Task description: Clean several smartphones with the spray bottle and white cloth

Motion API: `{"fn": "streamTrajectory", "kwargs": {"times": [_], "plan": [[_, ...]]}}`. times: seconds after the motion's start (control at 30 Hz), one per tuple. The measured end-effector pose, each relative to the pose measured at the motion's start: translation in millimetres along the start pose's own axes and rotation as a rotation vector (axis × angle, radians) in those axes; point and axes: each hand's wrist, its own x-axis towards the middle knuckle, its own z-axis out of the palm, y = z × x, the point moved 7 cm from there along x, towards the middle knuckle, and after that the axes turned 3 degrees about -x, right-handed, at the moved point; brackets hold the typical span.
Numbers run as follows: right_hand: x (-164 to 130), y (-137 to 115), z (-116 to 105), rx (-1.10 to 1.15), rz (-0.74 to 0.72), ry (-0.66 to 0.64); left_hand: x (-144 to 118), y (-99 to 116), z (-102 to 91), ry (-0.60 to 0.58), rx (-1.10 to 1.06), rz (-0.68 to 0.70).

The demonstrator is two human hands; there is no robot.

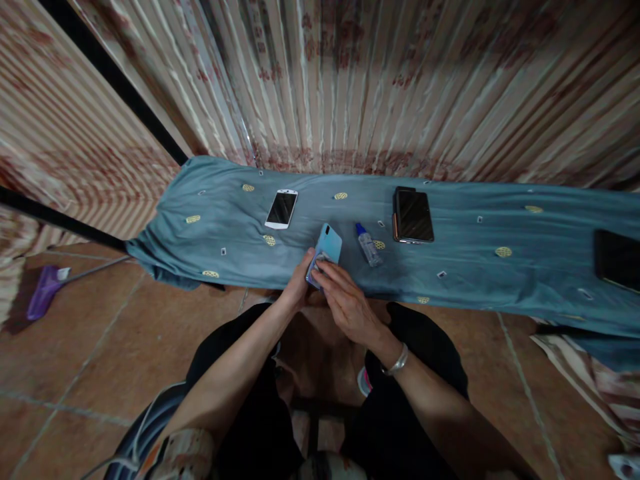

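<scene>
A light blue smartphone (330,241) is tilted over the front edge of the cloth-covered bench, its back and camera facing up. My left hand (298,279) is closed around the phone's lower left side. The bent fingers of my right hand (346,297) press a small greyish-purple cloth (324,259) against the phone's lower back; much of that cloth is hidden under them. To the right of the phone lies a clear spray bottle (369,247) with a blue cap. A white smartphone (282,209) with a dark screen rests farther back on the left.
The teal patterned sheet (470,280) covers a long bench. Dark devices (414,215) lie together at centre right, and another dark device (616,259) is at the far right. Pleated curtains (320,87) hang behind. A purple broom (44,292) lies on the tiled floor at left.
</scene>
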Motion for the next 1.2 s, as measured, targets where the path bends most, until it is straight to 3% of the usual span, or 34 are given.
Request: {"fn": "streamTrajectory", "kwargs": {"times": [0.13, 0.6, 1.2], "plan": [[-1.6, -4.7, 4.9, -0.024, -0.010, -0.030, -2.6, 1.4, 4.6, -0.049, 0.004, -0.008], [-5.5, 1.4, 10.2, -0.032, -0.026, -0.038, 1.3, 20.4, 1.9, 0.018, -0.051, 0.063], [0.9, 54.8, 5.0, -0.121, 0.158, 0.013, 0.4, 5.2, 2.6, 0.002, 0.014, 0.120]]}}
